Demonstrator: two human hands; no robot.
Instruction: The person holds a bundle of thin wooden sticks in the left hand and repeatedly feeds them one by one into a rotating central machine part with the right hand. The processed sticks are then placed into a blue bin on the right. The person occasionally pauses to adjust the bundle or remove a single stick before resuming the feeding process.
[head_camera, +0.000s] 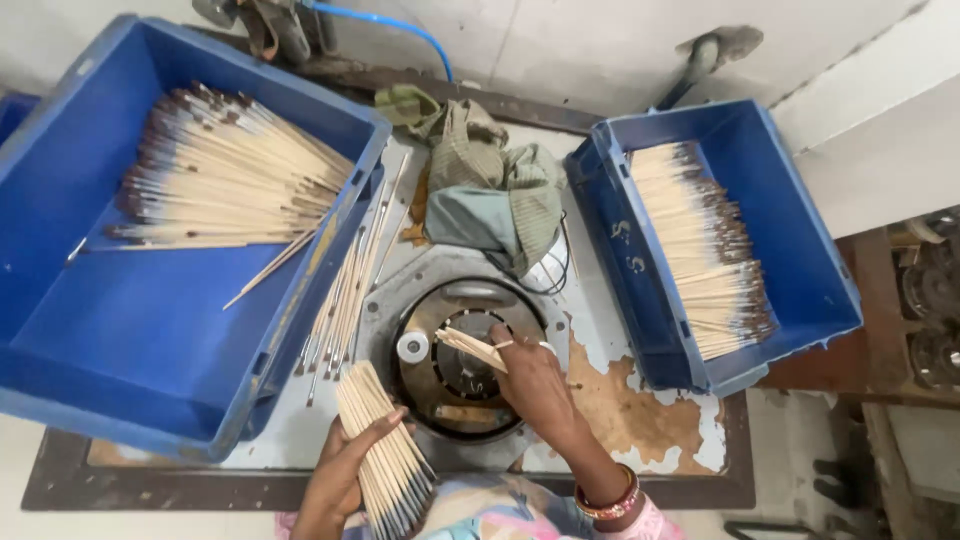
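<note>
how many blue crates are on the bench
2. A big blue crate at the left holds a fan of wooden sticks; a smaller blue crate at the right holds a stacked row. A blue edge at far left may be another.

**Brushes at the round machine**

The left hand (345, 465) grips a bundle (385, 460) of wooden brushes, ferrules pointing down. The right hand (530, 385) holds a few brushes (470, 347) over the round machine (455, 375) set in the worktop (620, 400). Loose brushes (345, 290) lie beside the left crate (140, 340); the right crate (800, 260) holds another pile. A cloth (490, 185) sits between the crates.
</note>
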